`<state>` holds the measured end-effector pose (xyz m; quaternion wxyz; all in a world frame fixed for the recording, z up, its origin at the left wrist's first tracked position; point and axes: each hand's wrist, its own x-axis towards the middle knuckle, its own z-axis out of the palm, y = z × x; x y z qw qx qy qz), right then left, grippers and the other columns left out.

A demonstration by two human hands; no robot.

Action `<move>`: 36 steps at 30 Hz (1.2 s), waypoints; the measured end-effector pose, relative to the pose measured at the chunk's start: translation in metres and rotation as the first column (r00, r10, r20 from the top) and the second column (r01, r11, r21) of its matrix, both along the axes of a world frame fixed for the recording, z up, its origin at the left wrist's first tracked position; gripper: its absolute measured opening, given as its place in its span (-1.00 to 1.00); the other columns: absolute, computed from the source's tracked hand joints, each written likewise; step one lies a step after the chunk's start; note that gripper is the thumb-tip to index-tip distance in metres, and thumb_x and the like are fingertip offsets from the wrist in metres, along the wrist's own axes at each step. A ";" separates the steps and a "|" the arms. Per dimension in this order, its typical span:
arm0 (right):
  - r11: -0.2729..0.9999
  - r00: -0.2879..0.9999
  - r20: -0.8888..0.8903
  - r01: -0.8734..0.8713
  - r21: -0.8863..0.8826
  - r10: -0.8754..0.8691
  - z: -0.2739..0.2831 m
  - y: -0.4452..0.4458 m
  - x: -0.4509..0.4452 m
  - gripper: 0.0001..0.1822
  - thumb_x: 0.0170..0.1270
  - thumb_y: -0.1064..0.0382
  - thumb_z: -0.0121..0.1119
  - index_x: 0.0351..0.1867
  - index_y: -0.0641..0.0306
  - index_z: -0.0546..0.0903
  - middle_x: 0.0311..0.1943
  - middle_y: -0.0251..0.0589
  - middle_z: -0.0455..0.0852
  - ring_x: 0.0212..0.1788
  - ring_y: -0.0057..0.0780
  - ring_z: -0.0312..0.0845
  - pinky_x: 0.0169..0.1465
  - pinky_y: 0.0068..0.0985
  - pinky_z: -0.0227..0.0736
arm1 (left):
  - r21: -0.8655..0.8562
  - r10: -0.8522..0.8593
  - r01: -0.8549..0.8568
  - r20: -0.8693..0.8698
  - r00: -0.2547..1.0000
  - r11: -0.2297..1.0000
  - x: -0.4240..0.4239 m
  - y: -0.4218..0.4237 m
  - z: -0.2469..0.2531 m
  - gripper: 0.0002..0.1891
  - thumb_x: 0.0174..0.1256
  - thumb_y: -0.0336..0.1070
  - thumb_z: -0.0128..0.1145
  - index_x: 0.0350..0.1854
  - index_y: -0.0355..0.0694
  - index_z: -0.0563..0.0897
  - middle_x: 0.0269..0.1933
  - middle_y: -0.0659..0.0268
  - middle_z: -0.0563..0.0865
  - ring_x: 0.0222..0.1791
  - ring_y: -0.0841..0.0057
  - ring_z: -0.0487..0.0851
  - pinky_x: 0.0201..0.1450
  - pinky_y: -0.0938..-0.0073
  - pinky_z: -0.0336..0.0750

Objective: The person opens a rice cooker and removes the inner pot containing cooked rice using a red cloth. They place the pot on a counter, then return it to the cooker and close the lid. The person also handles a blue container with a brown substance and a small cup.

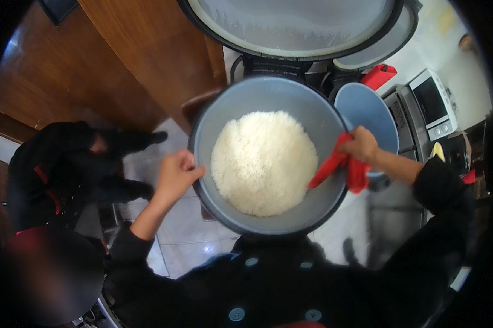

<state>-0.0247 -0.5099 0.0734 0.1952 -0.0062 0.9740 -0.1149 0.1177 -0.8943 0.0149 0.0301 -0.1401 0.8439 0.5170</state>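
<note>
A large rice cooker's grey inner pot [273, 92] stands right in front of me. White rice [263, 164] lies in a round mound inside it. My right hand [359, 145] grips a folded red cloth [328, 164] against the pot's right rim, and part of the cloth hangs inside the wall. At the left rim is my left hand [178, 172], fingers curled and thumb tip over the edge; whether it grips the rim is not clear. The cooker's raised lid [295, 24] is behind the pot, its underside wet.
A second cooker's blue-grey pot [367, 110] stands at the right, under its own raised lid [378, 45]. Another red cloth [380, 76] lies behind it. A white microwave [433, 104] is further right. On the left stands a person in dark clothes [66, 164], near brown wooden panels [148, 49].
</note>
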 end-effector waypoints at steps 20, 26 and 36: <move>0.434 0.986 0.140 0.165 -0.886 -0.088 0.087 0.044 0.036 -0.91 0.00 0.46 0.03 -0.48 0.44 0.55 -0.55 -0.26 0.59 -0.54 -0.63 0.50 -0.42 -0.64 0.40 | 0.418 0.249 -0.093 -0.335 0.909 0.904 0.029 0.051 0.126 -0.89 -0.18 -0.53 0.02 -0.55 -0.19 0.41 -0.54 0.48 0.50 -0.55 0.80 0.41 -0.40 0.79 0.26; 0.257 1.000 0.002 0.003 -0.966 -0.005 0.141 0.093 0.051 -0.90 0.03 0.42 0.02 -0.48 0.41 0.55 -0.53 -0.28 0.59 -0.51 -0.64 0.51 -0.40 -0.63 0.42 | 0.387 0.164 0.046 -0.492 0.855 0.921 0.049 0.088 0.214 -0.94 0.00 -0.46 0.04 -0.44 -0.22 0.50 -0.47 0.42 0.57 -0.54 0.76 0.52 -0.42 0.77 0.43; 0.033 0.955 -0.296 -0.295 -0.955 -0.029 0.229 0.201 -0.003 -0.78 0.26 0.12 0.02 -0.41 0.21 0.55 -0.46 -0.43 0.58 -0.44 -0.69 0.45 -0.30 -0.65 0.40 | 0.372 0.184 0.057 -0.579 0.794 0.926 0.019 0.194 0.315 -0.84 0.11 -0.32 0.16 -0.35 -0.31 0.62 -0.40 0.35 0.66 -0.43 0.63 0.61 -0.31 0.62 0.50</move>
